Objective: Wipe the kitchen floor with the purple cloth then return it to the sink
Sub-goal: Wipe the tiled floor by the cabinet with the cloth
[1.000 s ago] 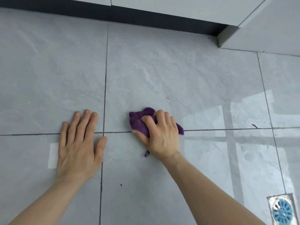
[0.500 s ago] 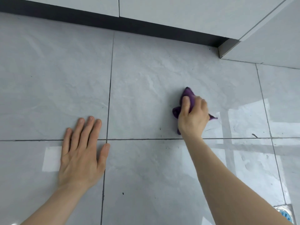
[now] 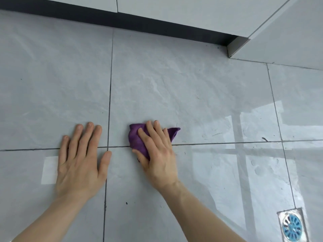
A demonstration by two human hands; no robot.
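Hands: R hand (image 3: 158, 154) presses bunched purple cloth (image 3: 135, 138) on floor (image 3: 174, 84); L hand (image 3: 81, 159) flat, fingers spread.

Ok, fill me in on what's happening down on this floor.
A person is wiping the grey tiled floor. The right hand presses a bunched purple cloth onto a grout line. The left hand lies flat and empty on the tiles beside it, apparently as a brace. Small dark specks show on nearby tiles, a floor drain sits at lower right, and no sink is in view.
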